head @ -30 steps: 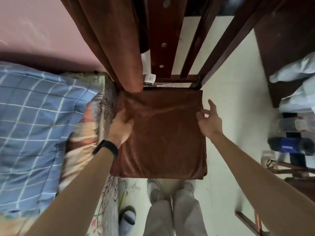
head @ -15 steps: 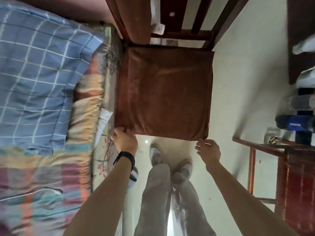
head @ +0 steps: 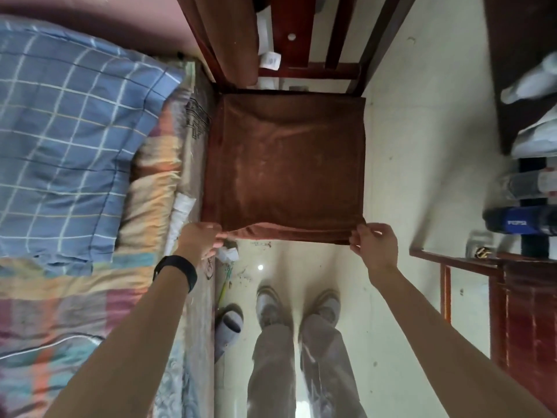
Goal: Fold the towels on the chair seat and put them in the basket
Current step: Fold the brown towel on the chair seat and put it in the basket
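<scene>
Head view looks straight down on the brown towel (head: 286, 164), which lies spread flat over the seat of the chair (head: 310, 69) and covers it edge to edge, with its near hem hanging just off the front. You have your left hand (head: 200, 241) pinching the near-left corner, fingers curled round the hem, and your right hand (head: 373, 245) pinching the near-right corner between thumb and curled fingers. Both forearms reach forward and down, roughly parallel, wrists about level with the seat's front edge, and a dark wristband (head: 176, 271) sits on the left one.

The cloth looks soft, plush and light. It should drape and sag in the middle when lifted, so I judge the corners are the right hold, kept taut between your hands. The pile will likely cling to itself, which helps a fold stay put. A second brown towel (head: 229, 37) hangs over the chair back, beside the bed (head: 75, 131). No basket is visible from here, so I cannot tell you where it stands.
</scene>
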Tool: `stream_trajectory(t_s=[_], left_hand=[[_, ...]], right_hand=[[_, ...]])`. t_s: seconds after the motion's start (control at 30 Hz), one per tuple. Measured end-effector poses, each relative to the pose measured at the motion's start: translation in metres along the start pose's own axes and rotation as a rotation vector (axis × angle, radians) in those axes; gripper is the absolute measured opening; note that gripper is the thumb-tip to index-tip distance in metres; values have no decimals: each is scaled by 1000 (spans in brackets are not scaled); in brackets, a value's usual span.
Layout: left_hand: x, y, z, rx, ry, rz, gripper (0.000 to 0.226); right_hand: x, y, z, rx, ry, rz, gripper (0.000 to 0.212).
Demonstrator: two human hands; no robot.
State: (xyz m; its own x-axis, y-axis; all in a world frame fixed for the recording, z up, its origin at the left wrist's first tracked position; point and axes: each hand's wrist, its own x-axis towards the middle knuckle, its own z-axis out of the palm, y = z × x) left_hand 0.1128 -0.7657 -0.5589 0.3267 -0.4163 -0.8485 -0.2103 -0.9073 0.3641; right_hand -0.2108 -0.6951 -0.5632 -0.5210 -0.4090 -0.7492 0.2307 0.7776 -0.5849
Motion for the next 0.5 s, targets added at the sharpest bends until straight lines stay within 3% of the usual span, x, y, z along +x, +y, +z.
stream_trajectory(t_s=[0.13,0.23,0.33,0.43,0.5], left_hand=[[-14,47,-7,-376,-80,114,16],[-23,60,-11,-582,-88,221,16],[-13,30,2,-355,27,245,7],[12,-14,15,90,174,212,27],[16,-27,22,169,253,169,30]], right_hand=[[5,-44,-1,76,-89,-97,19],[-7,-66,-16,162,-50,-265,19],[-8,-49,-24,74,-18,-263,16],[11,-3,-24,-160,-28,-149,6],[25,24,-23,-271,-36,-101,5]])
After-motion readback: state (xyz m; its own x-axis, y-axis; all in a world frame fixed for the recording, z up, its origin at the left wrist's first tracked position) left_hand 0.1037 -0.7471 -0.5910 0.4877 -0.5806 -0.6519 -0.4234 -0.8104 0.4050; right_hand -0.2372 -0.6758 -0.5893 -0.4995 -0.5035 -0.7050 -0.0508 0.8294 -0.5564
